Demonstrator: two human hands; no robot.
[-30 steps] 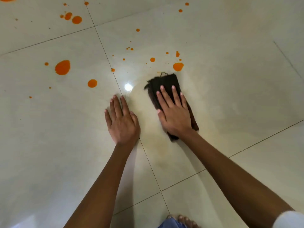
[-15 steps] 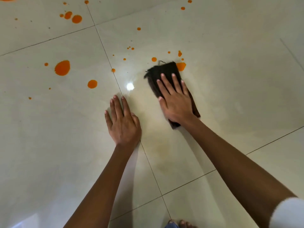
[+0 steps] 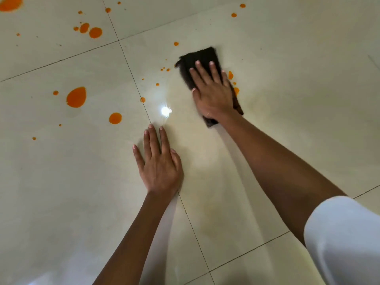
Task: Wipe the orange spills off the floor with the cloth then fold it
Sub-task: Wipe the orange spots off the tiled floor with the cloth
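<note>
A dark brown folded cloth (image 3: 200,56) lies flat on the cream tiled floor (image 3: 287,99). My right hand (image 3: 212,93) presses on it with straight fingers, covering its middle. Orange spills dot the floor: a big drop (image 3: 76,97) and a smaller one (image 3: 115,118) at the left, small drops (image 3: 230,75) peeking out at the cloth's right edge, and specks (image 3: 164,69) just left of it. My left hand (image 3: 159,161) rests flat on the floor nearer me, fingers spread, holding nothing.
More orange drops sit farther off: a cluster (image 3: 95,32) at the upper left, a large patch (image 3: 10,4) in the top left corner and two dots (image 3: 233,15) at the top. A bright light reflection (image 3: 165,111) shines between my hands.
My right hand has pushed the cloth away from me, over the orange drop that lay beyond it. My left hand has stayed flat in place.
</note>
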